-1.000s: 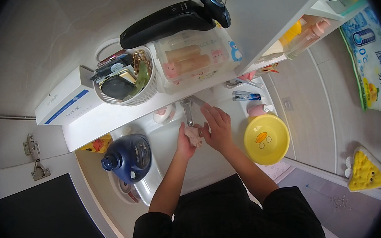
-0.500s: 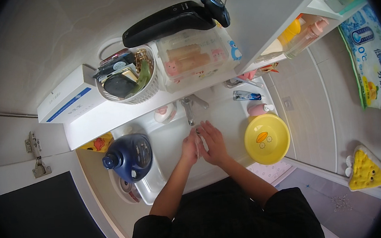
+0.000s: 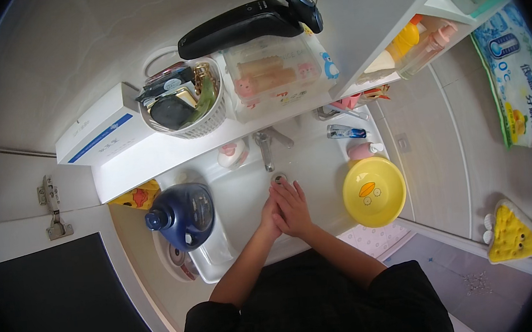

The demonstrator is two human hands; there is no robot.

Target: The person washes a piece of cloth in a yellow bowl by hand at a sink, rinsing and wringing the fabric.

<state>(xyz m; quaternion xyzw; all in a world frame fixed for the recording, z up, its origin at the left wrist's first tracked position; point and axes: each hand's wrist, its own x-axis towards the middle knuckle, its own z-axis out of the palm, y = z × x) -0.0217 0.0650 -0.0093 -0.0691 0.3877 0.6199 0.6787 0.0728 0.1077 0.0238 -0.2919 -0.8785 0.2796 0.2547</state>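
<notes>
My left hand (image 3: 269, 217) and my right hand (image 3: 293, 209) are pressed against each other over the white sink (image 3: 236, 197). The right hand lies across the left with its fingers stretched forward, so it is open. Most of the left fingers are covered by the right hand; the part that shows looks flat, and neither hand appears to hold anything. Just beyond the fingertips is the round drain (image 3: 278, 178). Farther back, the chrome faucet (image 3: 267, 153) points toward me; whether water runs cannot be made out.
Left of the basin stands a dark blue jug (image 3: 185, 214); a yellow bowl (image 3: 374, 192) sits at the right rim. A shelf behind carries a white basket (image 3: 202, 127), a clear box (image 3: 271, 83) and a black electric shaver (image 3: 241, 29). A pink pump bottle (image 3: 363, 151) is near the bowl.
Both hands have drawn back toward me from below the faucet, uncovering the drain. The right hand has slid over the left, which was beside it before.
</notes>
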